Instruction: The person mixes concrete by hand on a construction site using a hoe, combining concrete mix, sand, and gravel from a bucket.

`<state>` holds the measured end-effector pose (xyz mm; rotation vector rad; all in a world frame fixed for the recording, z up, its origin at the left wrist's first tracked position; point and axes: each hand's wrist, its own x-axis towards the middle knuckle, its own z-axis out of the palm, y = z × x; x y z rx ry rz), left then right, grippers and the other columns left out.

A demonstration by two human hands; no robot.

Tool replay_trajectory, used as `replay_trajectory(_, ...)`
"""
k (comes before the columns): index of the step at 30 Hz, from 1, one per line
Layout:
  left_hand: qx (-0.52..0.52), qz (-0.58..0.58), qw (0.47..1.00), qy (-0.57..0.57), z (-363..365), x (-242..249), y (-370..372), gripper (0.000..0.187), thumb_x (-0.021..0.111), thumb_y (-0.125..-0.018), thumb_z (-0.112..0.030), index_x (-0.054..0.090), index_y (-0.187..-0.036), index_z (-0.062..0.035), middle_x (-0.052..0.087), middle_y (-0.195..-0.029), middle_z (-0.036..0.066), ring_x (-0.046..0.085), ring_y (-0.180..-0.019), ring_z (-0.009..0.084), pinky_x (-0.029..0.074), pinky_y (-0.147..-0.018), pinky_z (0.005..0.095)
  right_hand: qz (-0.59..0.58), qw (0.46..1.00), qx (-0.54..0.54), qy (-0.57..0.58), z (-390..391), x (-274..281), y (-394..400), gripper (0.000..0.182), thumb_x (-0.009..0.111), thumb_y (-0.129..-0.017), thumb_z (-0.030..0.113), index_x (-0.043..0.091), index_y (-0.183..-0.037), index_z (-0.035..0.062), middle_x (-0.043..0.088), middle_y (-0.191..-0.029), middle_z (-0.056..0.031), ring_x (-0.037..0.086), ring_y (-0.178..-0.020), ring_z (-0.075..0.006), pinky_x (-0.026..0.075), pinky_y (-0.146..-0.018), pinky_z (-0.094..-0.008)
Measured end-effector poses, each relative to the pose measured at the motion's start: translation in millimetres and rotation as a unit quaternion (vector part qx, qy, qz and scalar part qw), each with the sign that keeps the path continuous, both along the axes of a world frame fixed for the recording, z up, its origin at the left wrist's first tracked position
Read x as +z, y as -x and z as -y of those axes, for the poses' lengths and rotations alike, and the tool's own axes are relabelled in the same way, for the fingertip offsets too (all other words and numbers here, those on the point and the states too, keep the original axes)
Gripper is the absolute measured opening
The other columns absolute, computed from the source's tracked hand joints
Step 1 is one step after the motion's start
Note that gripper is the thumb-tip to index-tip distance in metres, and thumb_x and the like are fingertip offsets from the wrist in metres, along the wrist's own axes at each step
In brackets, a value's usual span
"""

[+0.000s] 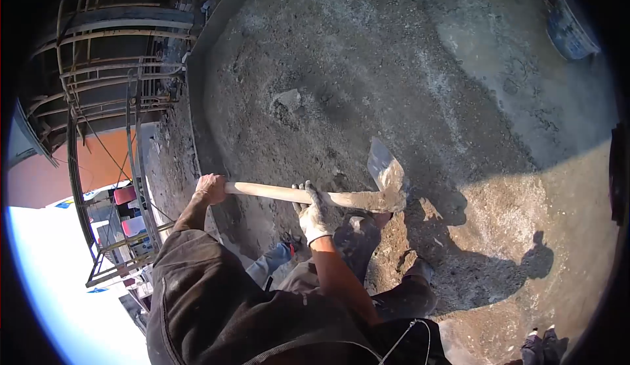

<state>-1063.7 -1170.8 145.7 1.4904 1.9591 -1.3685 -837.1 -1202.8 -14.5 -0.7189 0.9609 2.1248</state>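
A long-handled hoe (289, 193) lies across the middle of the head view, with its pale wooden handle to the left. Its flat blade (384, 165), caked with grey material, points up at the right end. My bare left hand (211, 188) is closed around the handle's far end. Farther along the shaft, my right hand (311, 215), in a dirty white glove, grips it with wrapped fingers. Grey gravelly material (335, 83) spreads beyond the hoe. Below the hoe head, my dusty boot (419, 268) stands on the ground; the other foot is partly hidden.
A dusty bucket (572, 30) stands at the upper right, beside smoother wet-looking grey material. Scaffolding poles (125, 69) and a low edge run along the left. Another person's feet (541, 344) show at the lower right. Shadows fall across the sunlit ground.
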Motion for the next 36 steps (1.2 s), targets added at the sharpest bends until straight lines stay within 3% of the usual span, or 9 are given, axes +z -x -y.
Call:
replay_trajectory(4,-0.081,0.196,0.975,0.066,-43,-131,-146,0.023,0.059,-0.06,-0.025,0.059,-0.079,-0.0115,0.061,-0.073,0.011,0.06,-0.072,0.0263,0.047,-0.062,0.0369,0.272,0.958,-0.09,0.015,14,-92,-159,0.024,0.062,-0.07,0.02,0.052,-0.09,0.0098,0.054,-0.078,-0.0054,0.054,-0.067,-0.0183,0.044,-0.056,-0.0309)
replay_trajectory(6,-0.106,0.307,0.942,0.081,-17,-191,-250,0.027,0.059,-0.062,-0.026,0.06,-0.081,-0.0077,0.061,-0.075,0.011,0.06,-0.074,0.0264,0.047,-0.064,0.0376,0.345,0.912,-0.2,0.1,55,-147,-275,0.018,0.059,-0.071,0.019,0.05,-0.081,0.0082,0.05,-0.066,-0.0049,0.051,-0.059,-0.0189,0.046,-0.058,-0.0359)
replay_trajectory(9,-0.109,0.449,0.885,0.063,39,-211,-383,0.03,0.057,-0.062,-0.024,0.057,-0.087,-0.0072,0.059,-0.081,0.013,0.058,-0.078,0.0281,0.046,-0.068,0.0379,0.483,0.846,-0.176,0.139,115,-123,-430,0.026,0.058,-0.068,0.028,0.049,-0.082,0.0086,0.048,-0.066,-0.0052,0.049,-0.059,-0.0188,0.045,-0.056,-0.0347)
replay_trajectory(13,-0.183,0.369,0.903,0.121,-51,-196,-426,0.027,0.055,-0.065,-0.024,0.054,-0.084,-0.0056,0.058,-0.077,0.015,0.058,-0.074,0.0283,0.045,-0.065,0.0375,0.568,0.766,-0.253,0.165,198,-47,-517,0.022,0.059,-0.069,0.025,0.05,-0.083,0.0104,0.047,-0.065,-0.0018,0.045,-0.055,-0.0142,0.042,-0.051,-0.0267)
replay_trajectory(19,-0.263,0.479,0.816,0.189,131,-126,-513,0.024,0.053,-0.071,-0.025,0.05,-0.081,-0.0032,0.057,-0.073,0.017,0.057,-0.068,0.0284,0.044,-0.061,0.0368,0.509,0.709,-0.418,0.251,240,-43,-485,0.021,0.063,-0.069,0.02,0.051,-0.081,0.0079,0.047,-0.06,-0.0019,0.047,-0.053,-0.0153,0.041,-0.047,-0.0267)
replay_trajectory(24,-0.292,0.332,0.872,0.21,106,-154,-440,0.036,0.057,-0.066,-0.032,0.051,-0.092,-0.0071,0.059,-0.078,0.018,0.057,-0.077,0.035,0.044,-0.069,0.0437,0.368,0.728,-0.537,0.217,217,-86,-382,0.019,0.062,-0.071,0.014,0.05,-0.08,0.0024,0.045,-0.057,-0.0048,0.046,-0.045,-0.0178,0.045,-0.044,-0.0306)
replay_trajectory(25,-0.319,0.303,0.877,0.195,99,-149,-427,0.037,0.058,-0.066,-0.031,0.05,-0.092,-0.0066,0.058,-0.079,0.019,0.056,-0.078,0.0359,0.043,-0.07,0.0443,0.442,0.703,-0.51,0.223,202,-58,-369,0.02,0.062,-0.071,0.014,0.05,-0.081,0.0017,0.045,-0.055,-0.005,0.048,-0.046,-0.0183,0.045,-0.044,-0.0316)
replay_trajectory(28,-0.341,0.283,0.877,0.187,90,-139,-406,0.035,0.059,-0.067,-0.031,0.05,-0.09,-0.0057,0.057,-0.08,0.02,0.055,-0.078,0.037,0.043,-0.07,0.0446,0.369,0.772,-0.45,0.256,196,-80,-344,0.024,0.063,-0.071,0.017,0.051,-0.084,0.0003,0.046,-0.054,-0.0054,0.048,-0.043,-0.0187,0.046,-0.044,-0.0308)
replay_trajectory(36,-0.369,0.335,0.84,0.215,117,-146,-454,0.033,0.058,-0.069,-0.032,0.052,-0.086,-0.0036,0.058,-0.078,0.021,0.055,-0.078,0.037,0.043,-0.07,0.0435,0.361,0.697,-0.577,0.227,247,-49,-378,0.033,0.059,-0.075,0.015,0.046,-0.101,-0.0016,0.051,-0.077,-0.0073,0.052,-0.06,-0.0157,0.046,-0.048,-0.03)
